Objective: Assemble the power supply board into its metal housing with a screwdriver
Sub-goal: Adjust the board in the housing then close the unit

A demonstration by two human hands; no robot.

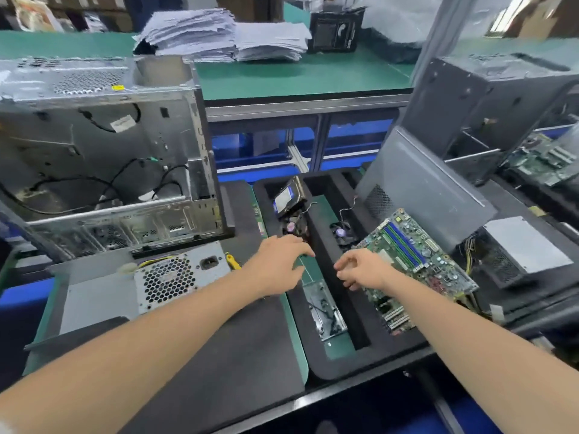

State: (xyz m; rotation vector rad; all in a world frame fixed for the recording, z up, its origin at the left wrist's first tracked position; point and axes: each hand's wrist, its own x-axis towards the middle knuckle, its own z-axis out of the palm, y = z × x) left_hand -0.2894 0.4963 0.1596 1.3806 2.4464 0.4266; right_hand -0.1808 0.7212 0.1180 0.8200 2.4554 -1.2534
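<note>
Layout of the workstation. Open bare-metal computer case at 10 o'clock on the tabletop; boxy metal power supply with honeycomb grille just before it at 9 o'clock. Black foam tray with long compartments at centre. Green motherboard with blue slots at 3 o'clock, resting on the tray. Stack of white papers at 12 o'clock, behind.

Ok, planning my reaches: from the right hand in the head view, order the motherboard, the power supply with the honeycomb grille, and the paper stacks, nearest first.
From the right hand:
1. Motherboard, right beside it.
2. Power supply, across on the left.
3. Paper stacks, on the far bench.
</note>
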